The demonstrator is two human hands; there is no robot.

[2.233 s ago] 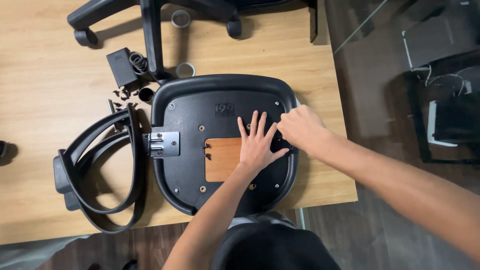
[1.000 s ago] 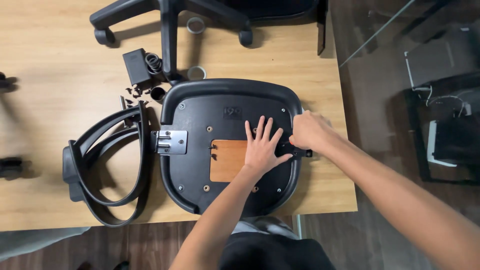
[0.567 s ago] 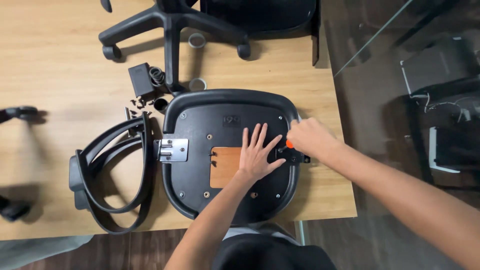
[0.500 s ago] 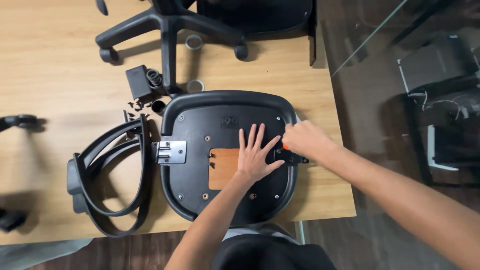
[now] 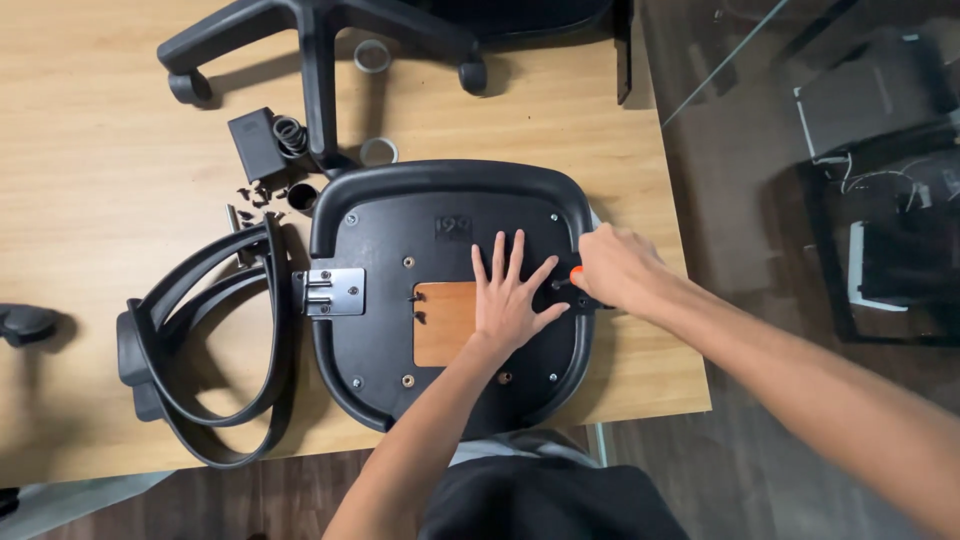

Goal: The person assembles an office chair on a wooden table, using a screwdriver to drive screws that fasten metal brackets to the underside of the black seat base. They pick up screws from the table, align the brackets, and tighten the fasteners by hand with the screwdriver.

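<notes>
While the left hand (image 5: 508,300) lies flat with its fingers (image 5: 497,258) spread wide on the underside of the black seat pan (image 5: 380,330), the right hand (image 5: 618,268) is closed around a tool with an orange tip (image 5: 576,272) at the pan's right edge. The seat pan lies upside down on the wooden desk (image 5: 90,150), with a brown wooden patch (image 5: 442,322) just left of the flat palm. A metal bracket (image 5: 331,291) sits at the pan's left edge. Left of the pan lie curved black armrest loops (image 5: 205,350); above it, the chair's wheeled base (image 5: 315,45) and small loose parts (image 5: 268,140).
</notes>
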